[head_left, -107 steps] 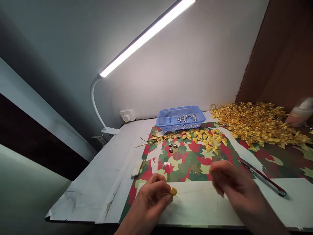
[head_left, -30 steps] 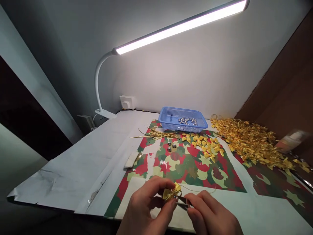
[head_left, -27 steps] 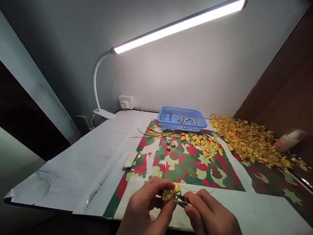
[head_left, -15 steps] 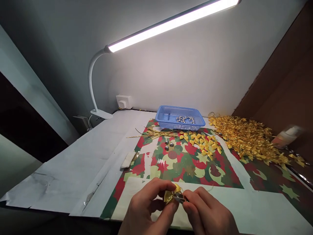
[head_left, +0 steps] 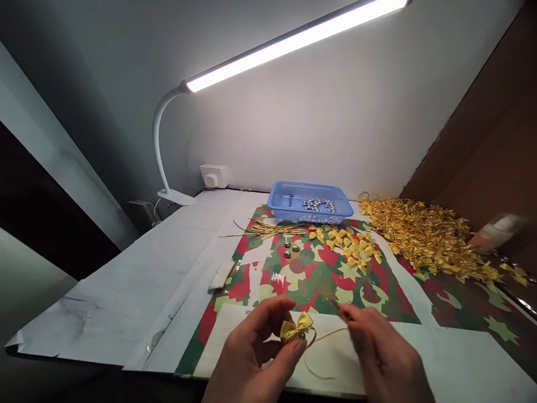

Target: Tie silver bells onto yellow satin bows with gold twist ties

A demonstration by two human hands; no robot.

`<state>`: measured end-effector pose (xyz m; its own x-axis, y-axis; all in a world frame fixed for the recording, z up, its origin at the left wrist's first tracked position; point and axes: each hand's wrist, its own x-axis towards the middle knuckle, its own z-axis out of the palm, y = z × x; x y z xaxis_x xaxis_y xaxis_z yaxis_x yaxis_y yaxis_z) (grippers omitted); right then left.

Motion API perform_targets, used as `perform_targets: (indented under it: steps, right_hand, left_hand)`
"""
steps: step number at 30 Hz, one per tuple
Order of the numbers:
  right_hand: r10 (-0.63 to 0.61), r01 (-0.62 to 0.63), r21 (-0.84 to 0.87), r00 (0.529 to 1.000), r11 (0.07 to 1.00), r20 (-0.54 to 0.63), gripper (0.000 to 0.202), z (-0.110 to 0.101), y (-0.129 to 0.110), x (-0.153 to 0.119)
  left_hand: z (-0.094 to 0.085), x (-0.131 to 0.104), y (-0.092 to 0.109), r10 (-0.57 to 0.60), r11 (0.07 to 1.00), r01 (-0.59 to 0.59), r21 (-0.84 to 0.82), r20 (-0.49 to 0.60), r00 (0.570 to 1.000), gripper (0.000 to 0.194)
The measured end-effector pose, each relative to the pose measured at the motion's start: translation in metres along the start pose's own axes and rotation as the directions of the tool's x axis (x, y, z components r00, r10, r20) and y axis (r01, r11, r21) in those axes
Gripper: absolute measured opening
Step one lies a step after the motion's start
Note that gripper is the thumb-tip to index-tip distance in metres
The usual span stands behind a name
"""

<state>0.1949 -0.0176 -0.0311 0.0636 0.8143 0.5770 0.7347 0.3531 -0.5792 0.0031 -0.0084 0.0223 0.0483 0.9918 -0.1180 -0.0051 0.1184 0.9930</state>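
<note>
My left hand (head_left: pixel 262 352) pinches a yellow ribbon bow (head_left: pixel 302 322) between thumb and fingers. A small silver bell (head_left: pixel 302 336) sits at the underside of the bow, beside shiny gold wrapping. Thin yellow cord (head_left: pixel 331 336) trails from the bow, one strand reaching toward my right hand and another curling over the pale sheet. Off to the right, my right hand (head_left: pixel 381 347) is closed on a small metal-tipped tool (head_left: pixel 335 305), blurred and mostly covered by the fingers. Whether the right hand also touches the cord I cannot tell.
Three silver bells (head_left: pixel 287 249) lie on the patterned mat (head_left: pixel 310 280). Beyond them are gold twist ties (head_left: pixel 272 229), loose bows (head_left: pixel 352 246) and a blue basket (head_left: pixel 293 212) holding bells. At right rises a large bow heap (head_left: pixel 428 235); a lamp (head_left: pixel 176 196) stands at left.
My right hand has drawn the tool away from the bow, up and to the right. The bow stays in my left hand, with its bell and trailing cord now showing.
</note>
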Motion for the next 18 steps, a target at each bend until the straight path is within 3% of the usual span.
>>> perform_targets:
  steps: [2, 5, 9, 12, 15, 17, 18]
  right_hand:
    - [0.018, -0.023, -0.148, 0.999, 0.989, -0.03, 0.032, -0.009, 0.02, 0.002]
    - [-0.02, 0.032, -0.435, 0.999, 0.9, 0.032, 0.033, -0.021, 0.052, 0.002]
    - [-0.033, 0.057, -0.563, 0.998, 0.824, 0.052, 0.034, -0.024, 0.077, 0.0]
    - [-0.021, 0.013, -0.527, 1.0, 0.85, -0.008, 0.034, -0.021, 0.081, 0.001]
    - [-0.021, -0.002, -0.464, 0.999, 0.886, -0.045, 0.032, -0.016, 0.064, 0.002]
    - [0.006, -0.013, -0.328, 1.0, 0.945, -0.024, 0.032, -0.012, 0.04, 0.001]
    - [0.121, -0.12, -0.082, 0.993, 0.989, 0.01, 0.03, -0.009, 0.025, 0.0]
  left_hand:
    - [-0.004, 0.002, -0.003, -0.02, 0.997, 0.022, -0.067, 0.027, 0.999, 0.023]
    - [-0.007, 0.005, -0.005, -0.048, 0.984, 0.065, -0.168, 0.106, 0.993, 0.022]
    - [-0.007, 0.007, -0.003, -0.061, 0.972, 0.101, -0.215, 0.186, 0.981, 0.018]
    - [-0.006, 0.005, 0.0, -0.085, 0.979, 0.117, -0.169, 0.182, 0.98, 0.015]
    - [-0.004, 0.004, 0.001, -0.102, 0.979, 0.132, -0.153, 0.191, 0.976, 0.017]
    - [-0.002, 0.003, -0.001, -0.106, 0.979, 0.139, -0.152, 0.208, 0.972, 0.019]
    - [-0.002, 0.003, -0.001, -0.106, 0.98, 0.139, -0.145, 0.211, 0.972, 0.019]
